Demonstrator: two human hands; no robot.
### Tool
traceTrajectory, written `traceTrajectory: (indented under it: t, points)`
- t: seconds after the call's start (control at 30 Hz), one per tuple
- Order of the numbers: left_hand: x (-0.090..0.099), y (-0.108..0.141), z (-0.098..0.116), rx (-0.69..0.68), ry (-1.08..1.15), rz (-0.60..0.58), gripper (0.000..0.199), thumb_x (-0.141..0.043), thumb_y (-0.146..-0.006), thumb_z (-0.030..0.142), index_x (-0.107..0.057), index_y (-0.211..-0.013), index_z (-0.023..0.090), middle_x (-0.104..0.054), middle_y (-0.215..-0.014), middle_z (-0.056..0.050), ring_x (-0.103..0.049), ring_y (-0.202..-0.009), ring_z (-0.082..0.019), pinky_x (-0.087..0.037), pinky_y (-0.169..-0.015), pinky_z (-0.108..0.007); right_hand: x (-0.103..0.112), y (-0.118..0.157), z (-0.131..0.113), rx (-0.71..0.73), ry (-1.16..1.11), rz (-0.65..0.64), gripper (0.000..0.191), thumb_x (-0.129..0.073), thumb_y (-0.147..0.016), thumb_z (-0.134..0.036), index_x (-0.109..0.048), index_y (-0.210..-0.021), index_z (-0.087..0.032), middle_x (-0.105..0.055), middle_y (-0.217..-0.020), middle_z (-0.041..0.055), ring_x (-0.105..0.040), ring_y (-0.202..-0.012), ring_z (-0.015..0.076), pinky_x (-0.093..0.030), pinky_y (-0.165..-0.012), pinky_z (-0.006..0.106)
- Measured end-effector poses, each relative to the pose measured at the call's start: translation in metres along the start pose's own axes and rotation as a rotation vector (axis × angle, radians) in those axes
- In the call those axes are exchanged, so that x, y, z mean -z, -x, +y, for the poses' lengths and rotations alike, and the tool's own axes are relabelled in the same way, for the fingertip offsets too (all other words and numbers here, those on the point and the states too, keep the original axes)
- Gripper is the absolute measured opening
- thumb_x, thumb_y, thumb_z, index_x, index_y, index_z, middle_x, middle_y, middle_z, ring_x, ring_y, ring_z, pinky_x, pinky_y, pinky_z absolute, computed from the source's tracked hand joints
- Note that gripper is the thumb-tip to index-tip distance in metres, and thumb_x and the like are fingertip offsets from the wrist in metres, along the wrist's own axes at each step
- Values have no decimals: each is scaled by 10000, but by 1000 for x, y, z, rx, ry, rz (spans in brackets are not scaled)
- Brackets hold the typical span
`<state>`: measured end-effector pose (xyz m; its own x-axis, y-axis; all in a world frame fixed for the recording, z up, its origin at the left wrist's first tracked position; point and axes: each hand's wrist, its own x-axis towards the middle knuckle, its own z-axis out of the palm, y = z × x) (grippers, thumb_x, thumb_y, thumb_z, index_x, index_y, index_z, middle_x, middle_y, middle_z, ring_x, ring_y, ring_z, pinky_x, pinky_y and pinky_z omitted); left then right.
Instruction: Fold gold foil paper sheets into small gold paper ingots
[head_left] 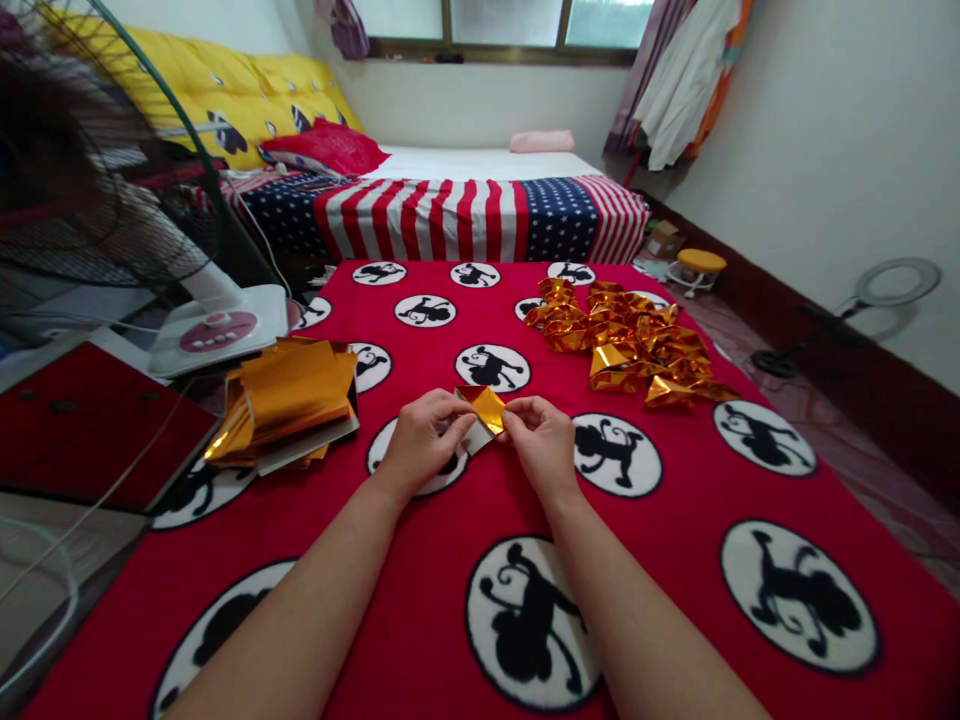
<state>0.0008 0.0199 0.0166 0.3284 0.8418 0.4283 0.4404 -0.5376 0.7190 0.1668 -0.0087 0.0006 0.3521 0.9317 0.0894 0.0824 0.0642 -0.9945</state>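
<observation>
A gold foil sheet (489,408), partly folded and with a pale underside showing, is held over the middle of the red cloth. My left hand (429,437) pinches its left side between thumb and fingers. On its right side my right hand (541,440) grips the edge the same way. To the left lies an uneven stack of flat gold sheets (296,395), some with pale backs. A pile of folded gold foil pieces (634,335) sits at the back right, beyond my right hand.
A white fan base (217,325) and a dark red board (97,420) stand left of the stack. Behind the red monkey-patterned cloth (420,640) is a bed with a striped cover (427,220). A yellow stool (701,262) is at the right.
</observation>
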Motion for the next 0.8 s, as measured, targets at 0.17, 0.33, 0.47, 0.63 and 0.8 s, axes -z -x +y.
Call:
traceTrajectory:
  t: [0.17, 0.33, 0.47, 0.63, 0.8]
  points:
    - [-2, 0, -4, -44, -38, -52, 162, -581, -841, 167, -725, -913, 192, -672, -976, -69, -631, -942, -186, -492, -865, -305, 4, 1, -2, -4, 36, -66, 212, -513, -667, -162, -681, -798, -162, -685, -617, 15, -647, -494, 157, -494, -475, 224]
    - [2, 2, -3, -81, -34, -67, 216, -555, -835, 127, -697, -984, 191, -654, -1054, -75, -620, -1007, -186, -490, -914, -310, 5, 1, 3, 21, 9, -143, 314, -506, -654, -136, -710, -892, -156, -747, -821, 46, -694, -607, 170, -538, -563, 251]
    - [3, 5, 2, -123, -125, -112, 429, -759, -725, 296, -645, -1129, 210, -617, -1133, -82, -590, -1064, -230, -488, -936, -353, 6, 2, 3, 93, 13, -166, 246, -589, -724, -165, -725, -929, -168, -755, -880, 51, -712, -799, 196, -558, -756, 302]
    - [-1, 6, -1, -162, -196, -93, 284, -639, -801, 152, -661, -1077, 214, -628, -1110, -72, -593, -1045, -209, -492, -908, -331, 7, 5, -3, 273, 154, -156, 181, -625, -768, -165, -747, -896, -202, -694, -848, 27, -644, -742, 150, -513, -680, 252]
    - [0, 4, -5, -177, -43, 2, 178, -523, -892, 140, -684, -941, 200, -660, -955, -53, -630, -912, -150, -500, -833, -264, 8, 5, -4, 390, 207, -105, 213, -651, -762, -151, -745, -926, -249, -593, -972, 29, -585, -753, 134, -503, -651, 246]
